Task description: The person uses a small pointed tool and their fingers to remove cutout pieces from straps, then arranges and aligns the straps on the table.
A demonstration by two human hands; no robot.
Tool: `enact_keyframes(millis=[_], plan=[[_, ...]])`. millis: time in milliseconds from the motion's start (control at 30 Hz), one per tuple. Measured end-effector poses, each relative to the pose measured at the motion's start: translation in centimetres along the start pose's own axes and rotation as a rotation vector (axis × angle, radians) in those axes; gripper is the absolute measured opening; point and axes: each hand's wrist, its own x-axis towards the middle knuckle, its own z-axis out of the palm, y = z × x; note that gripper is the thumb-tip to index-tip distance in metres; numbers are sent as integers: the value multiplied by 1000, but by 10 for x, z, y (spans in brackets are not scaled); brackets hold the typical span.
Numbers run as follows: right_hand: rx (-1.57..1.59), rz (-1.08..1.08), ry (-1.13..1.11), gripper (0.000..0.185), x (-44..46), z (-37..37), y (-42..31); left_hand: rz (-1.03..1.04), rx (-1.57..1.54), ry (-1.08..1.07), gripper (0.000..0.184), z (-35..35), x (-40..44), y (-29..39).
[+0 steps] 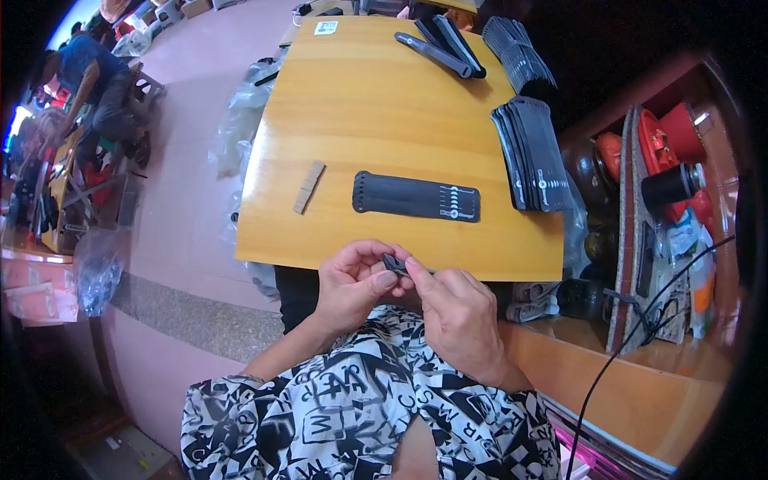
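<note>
The left hand (350,288) and the right hand (462,320) are pinching a small dark piece (392,264) with their fingers, by the near edge of the table (376,96). Farther in, a flat black pack (408,197) is lying between a brown strip (309,187) on the left and a dark stack (532,152) at the right edge, with gaps showing.

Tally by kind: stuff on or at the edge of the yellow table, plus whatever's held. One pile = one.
Dark strip piles: 4 (middle pile, right pile, upper-right bundle, top pile)
White label: 1
Brown strip: 1
Small dark piece, held by left hand and right hand: 1
Total: 7
</note>
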Motion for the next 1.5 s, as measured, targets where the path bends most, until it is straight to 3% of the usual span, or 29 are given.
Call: enact_keyframes(millis=[367,567,667,967,1067,1267,1500], plan=[[54,93,-56,37,-12,-6,-5,-18,159,53,30,7,-12,-2],[60,85,-51,37,-17,-3,-2,-4,84,41,25,8,-16,-7],[7,94,-120,36,-19,-5,-4,-47,194,116,26,13,-19,-7],[-94,146,-315,36,-22,-14,-5,8,451,51,23,11,-26,-16],[-71,121,-293,35,-24,-17,-2,84,385,30,22,12,-25,-20],[10,122,-240,36,-28,-12,2,-15,215,17,26,7,-23,-23],[-11,118,-259,36,-27,-12,2,-4,236,-3,26,5,-23,-21]])
